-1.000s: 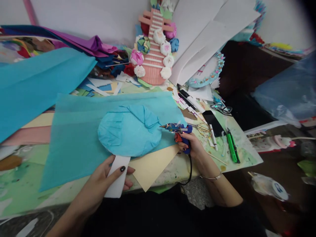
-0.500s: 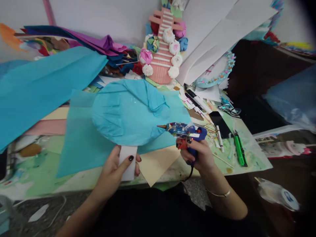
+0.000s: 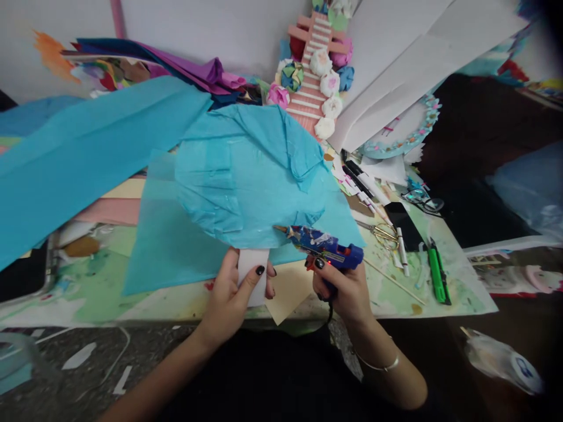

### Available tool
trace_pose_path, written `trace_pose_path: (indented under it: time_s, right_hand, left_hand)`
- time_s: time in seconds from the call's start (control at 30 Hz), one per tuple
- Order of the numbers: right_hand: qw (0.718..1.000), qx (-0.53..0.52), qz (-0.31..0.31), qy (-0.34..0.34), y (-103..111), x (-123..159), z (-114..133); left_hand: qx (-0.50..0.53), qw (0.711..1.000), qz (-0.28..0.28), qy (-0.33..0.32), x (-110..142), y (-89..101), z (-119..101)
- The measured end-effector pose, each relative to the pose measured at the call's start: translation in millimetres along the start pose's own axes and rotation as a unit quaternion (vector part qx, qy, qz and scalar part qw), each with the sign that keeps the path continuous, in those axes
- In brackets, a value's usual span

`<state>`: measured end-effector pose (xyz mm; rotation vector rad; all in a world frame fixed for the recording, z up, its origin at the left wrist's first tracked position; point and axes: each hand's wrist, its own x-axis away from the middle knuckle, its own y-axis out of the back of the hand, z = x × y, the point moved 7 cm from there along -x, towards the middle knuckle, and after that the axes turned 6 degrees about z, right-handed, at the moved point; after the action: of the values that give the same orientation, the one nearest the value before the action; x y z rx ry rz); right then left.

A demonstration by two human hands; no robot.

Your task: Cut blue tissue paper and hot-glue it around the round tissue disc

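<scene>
A round fan shape covered in folded light-blue paper (image 3: 264, 181) is held up by its white flat handle (image 3: 254, 275). My left hand (image 3: 231, 293) is closed around that handle, thumb across its front. In my right hand (image 3: 345, 287) is a blue glue gun (image 3: 321, 243), its nozzle pointing left at the lower edge of the blue disc. Whether the tip touches the paper I cannot tell. Under the disc lies a larger flat sheet of blue paper (image 3: 153, 246), and a cream paper piece (image 3: 288, 296) sits below at the table edge.
Scissors (image 3: 385, 235), a black phone (image 3: 403, 225), eyeglasses (image 3: 423, 201), a green cutter (image 3: 435, 272) and several markers (image 3: 358, 179) lie at the right. Behind stands a pink board (image 3: 308, 99) with paper flowers. Long blue paper (image 3: 109, 140) stretches across the left.
The view has shifted, so most things sit further right. The blue disc is tilted up more toward me, and the glue gun's nozzle has moved left along its lower edge, nearer the handle.
</scene>
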<state>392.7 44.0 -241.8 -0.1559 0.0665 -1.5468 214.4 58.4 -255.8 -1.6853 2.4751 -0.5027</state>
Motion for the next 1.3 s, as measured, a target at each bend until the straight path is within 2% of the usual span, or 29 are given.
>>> trace_pose_path:
  time_s: [0.1,0.23,0.3,0.47,0.6,0.67,0.83,0.97,1.07,1.2,1.3]
  right_hand:
    - [1.000,0.003,-0.012,0.020,1,4,3]
    - [0.999,-0.029,0.038,0.002,-18,3,-3]
    - [0.998,-0.046,0.042,-0.009,-23,0,-7]
    - [0.994,-0.102,-0.045,0.023,-12,-4,-7]
    - [0.993,-0.117,0.001,-0.016,-23,-3,-14]
    - [0.992,-0.121,0.001,-0.025,-25,-3,-14]
    - [0.987,-0.143,-0.069,0.025,0,-7,5]
    - [0.984,-0.128,-0.096,0.073,33,-20,32]
    - [0.984,-0.123,-0.099,0.077,51,-33,42]
    - [0.989,-0.127,-0.068,0.046,55,-46,40]
    - [0.990,-0.123,-0.062,0.028,54,-46,34]
  left_hand:
    - [-0.001,1.000,-0.002,-0.008,0,1.8,0]
    - [0.003,1.000,0.004,-0.005,1,1.4,4]
    - [0.001,1.000,0.005,-0.013,1,1.4,4]
    - [0.007,0.999,0.002,-0.033,3,3.2,2]
    - [0.015,1.000,-0.007,-0.023,3,3.0,4]
    - [0.021,1.000,-0.013,-0.018,2,3.0,4]
    - [0.023,1.000,-0.011,-0.016,3,7.6,3]
    - [0.012,1.000,-0.014,0.001,6,15.0,5]
    - [0.017,0.999,-0.027,0.015,8,17.7,5]
    - [0.033,0.998,-0.032,0.036,12,15.5,5]
    - [0.035,0.998,-0.037,0.042,14,15.0,3]
